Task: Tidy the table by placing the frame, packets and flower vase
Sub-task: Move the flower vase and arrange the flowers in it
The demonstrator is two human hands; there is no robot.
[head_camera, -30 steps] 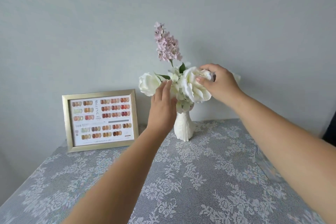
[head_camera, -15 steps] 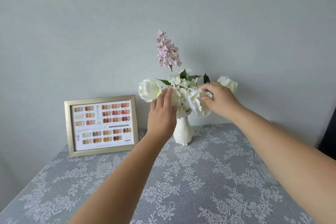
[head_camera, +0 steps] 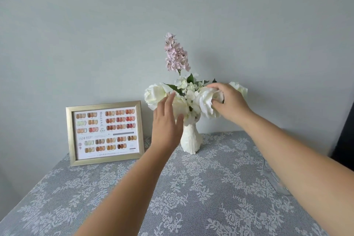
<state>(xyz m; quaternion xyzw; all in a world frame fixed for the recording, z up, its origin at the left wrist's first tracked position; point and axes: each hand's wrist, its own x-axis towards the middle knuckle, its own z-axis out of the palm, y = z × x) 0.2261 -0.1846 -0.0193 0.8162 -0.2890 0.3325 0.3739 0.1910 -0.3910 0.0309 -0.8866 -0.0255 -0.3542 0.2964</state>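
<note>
A white flower vase [head_camera: 191,140] stands at the back middle of the table, holding white roses and a tall pink sprig [head_camera: 176,53]. My right hand [head_camera: 229,103] pinches the petals of a white rose [head_camera: 206,103] on the vase's right side. My left hand [head_camera: 166,122] is flat with fingers apart, in front of the left blooms and just left of the vase neck; whether it touches them is unclear. A gold frame [head_camera: 105,132] with a nail colour chart stands upright at the back left against the wall. No packets are in view.
A grey tablecloth with white lace flowers [head_camera: 191,197] covers the table. A plain grey wall [head_camera: 172,5] rises directly behind the vase and frame. A dark object [head_camera: 344,136] shows at the right edge.
My right hand has lowered with the rose it holds, pulling the bloom down and to the right. My left hand has stayed beside the vase neck, fingers spreading a little.
</note>
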